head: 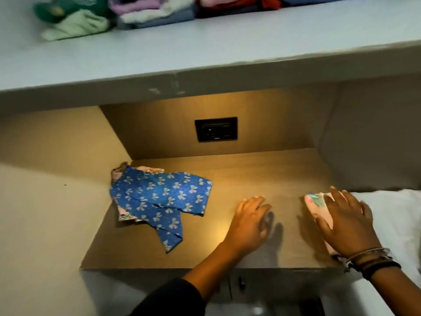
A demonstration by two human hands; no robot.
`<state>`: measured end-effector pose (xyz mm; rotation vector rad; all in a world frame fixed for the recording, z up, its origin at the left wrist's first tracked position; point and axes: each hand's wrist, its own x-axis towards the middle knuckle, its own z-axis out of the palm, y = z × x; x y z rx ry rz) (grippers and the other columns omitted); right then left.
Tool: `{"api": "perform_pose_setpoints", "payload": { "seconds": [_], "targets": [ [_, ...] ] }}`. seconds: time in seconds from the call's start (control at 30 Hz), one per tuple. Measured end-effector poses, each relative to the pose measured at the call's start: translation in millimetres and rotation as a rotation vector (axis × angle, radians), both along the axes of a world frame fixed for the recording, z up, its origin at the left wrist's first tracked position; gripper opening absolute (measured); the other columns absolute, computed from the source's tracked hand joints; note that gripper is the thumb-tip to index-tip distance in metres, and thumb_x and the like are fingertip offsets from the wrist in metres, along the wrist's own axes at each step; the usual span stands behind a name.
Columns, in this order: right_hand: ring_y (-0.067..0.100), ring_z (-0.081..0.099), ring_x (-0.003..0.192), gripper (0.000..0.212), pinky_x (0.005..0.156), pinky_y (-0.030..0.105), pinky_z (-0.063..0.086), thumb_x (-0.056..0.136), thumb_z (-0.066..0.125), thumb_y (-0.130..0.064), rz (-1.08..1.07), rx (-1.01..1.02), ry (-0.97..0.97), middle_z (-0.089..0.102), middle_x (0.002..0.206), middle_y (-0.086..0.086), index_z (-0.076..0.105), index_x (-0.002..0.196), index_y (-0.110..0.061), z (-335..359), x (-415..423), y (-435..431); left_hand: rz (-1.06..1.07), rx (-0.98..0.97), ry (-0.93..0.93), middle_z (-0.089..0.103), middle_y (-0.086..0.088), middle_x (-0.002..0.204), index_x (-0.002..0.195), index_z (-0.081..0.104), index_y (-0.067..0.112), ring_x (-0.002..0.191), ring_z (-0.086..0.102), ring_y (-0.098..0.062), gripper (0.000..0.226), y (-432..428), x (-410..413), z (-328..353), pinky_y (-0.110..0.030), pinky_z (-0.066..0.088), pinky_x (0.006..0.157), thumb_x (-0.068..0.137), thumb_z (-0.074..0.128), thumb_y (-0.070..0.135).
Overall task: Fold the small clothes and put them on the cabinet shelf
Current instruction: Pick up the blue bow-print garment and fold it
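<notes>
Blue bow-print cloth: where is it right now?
In the head view the blue bow-print cloth lies unfolded on the wooden surface, at its left, over a pink patterned piece. It is left of the left hand, apart from it, below the wall socket.

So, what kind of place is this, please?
Probably a bedroom or closet nook at home. A pale upper shelf holds folded clothes, a wooden surface carries a blue bow-print garment, and a wall socket sits behind.
</notes>
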<state>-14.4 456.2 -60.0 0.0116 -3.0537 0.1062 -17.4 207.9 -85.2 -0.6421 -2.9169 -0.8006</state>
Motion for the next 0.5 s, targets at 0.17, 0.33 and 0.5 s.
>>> {"api": "perform_pose_setpoints", "payload": {
  "seconds": [0.17, 0.33, 0.5],
  "targets": [
    [0.024, 0.032, 0.14, 0.062, 0.114, 0.042, 0.027, 0.087, 0.055, -0.053, 0.337, -0.146, -0.18, 0.039, 0.152, 0.004, 0.045, 0.14, -0.023, 5, -24, -147, 0.595, 0.099, 0.064, 0.056, -0.009, 0.134, 0.126, 0.061, 0.013, 0.127, 0.049, -0.026, 0.035, -168, -6, 6, -0.042, 0.038, 0.109, 0.092, 0.05, 0.017],
    [0.025, 0.045, 0.127, 0.055, 0.102, 0.038, 0.036, 0.084, 0.054, -0.056, 0.566, -0.177, -0.277, 0.051, 0.136, 0.002, 0.051, 0.127, -0.023, -4, -62, -294, 1.106, 0.175, -0.174, 0.049, -0.02, 0.139, 0.137, 0.046, 0.003, 0.126, 0.048, -0.039, 0.053, -294, -34, 30, -0.044, 0.041, 0.101, 0.091, 0.059, 0.026],
    [0.028, 0.043, 0.13, 0.059, 0.106, 0.046, 0.037, 0.088, 0.054, -0.053, 0.565, -0.189, -0.389, 0.049, 0.141, 0.002, 0.045, 0.137, -0.023, -10, -98, -376, 1.164, 0.311, -0.251, 0.068, -0.015, 0.119, 0.116, 0.064, 0.005, 0.102, 0.066, -0.036, 0.042, -346, -63, 25, -0.034, 0.055, 0.076, 0.083, 0.063, 0.03]
  ]
}}
